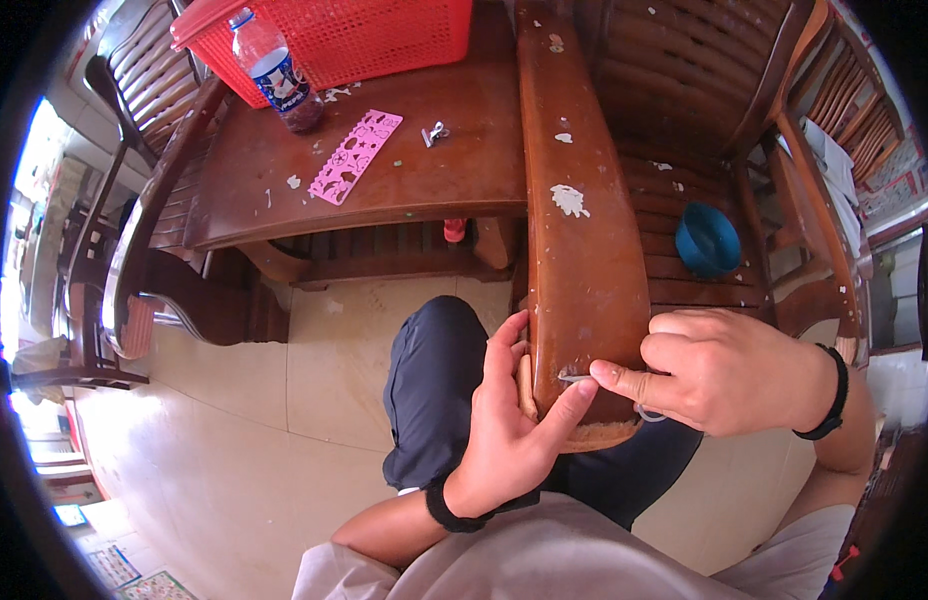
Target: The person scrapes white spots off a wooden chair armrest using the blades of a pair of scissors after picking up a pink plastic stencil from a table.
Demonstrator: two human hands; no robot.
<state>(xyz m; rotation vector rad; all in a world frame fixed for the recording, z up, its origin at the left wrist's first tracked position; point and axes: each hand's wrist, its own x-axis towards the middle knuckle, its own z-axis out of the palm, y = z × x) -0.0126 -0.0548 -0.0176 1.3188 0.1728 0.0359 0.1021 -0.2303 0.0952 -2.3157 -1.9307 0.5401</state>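
Observation:
A brown varnished wooden armrest [587, 277] runs away from me, with patches of white residue on its top. Around the left side of its near end wraps my left hand [512, 427], the thumb on top. My right hand [704, 371] pinches a pointed metal blade [575, 378], its tip on the varnish beside my left thumb. A pale ring handle [651, 414] shows under the right hand, so the tool looks like scissors, mostly hidden in the fist. Bare, rough wood [602, 435] is exposed along the armrest's front edge.
On the wooden table [449, 169] are a red plastic basket [374, 45], a Pepsi bottle [280, 79], a pink stencil ruler [356, 157] and a metal clip [435, 134]. A blue bowl [706, 240] lies on the slatted seat [681, 292] at right. Another wooden chair [145, 255] stands left.

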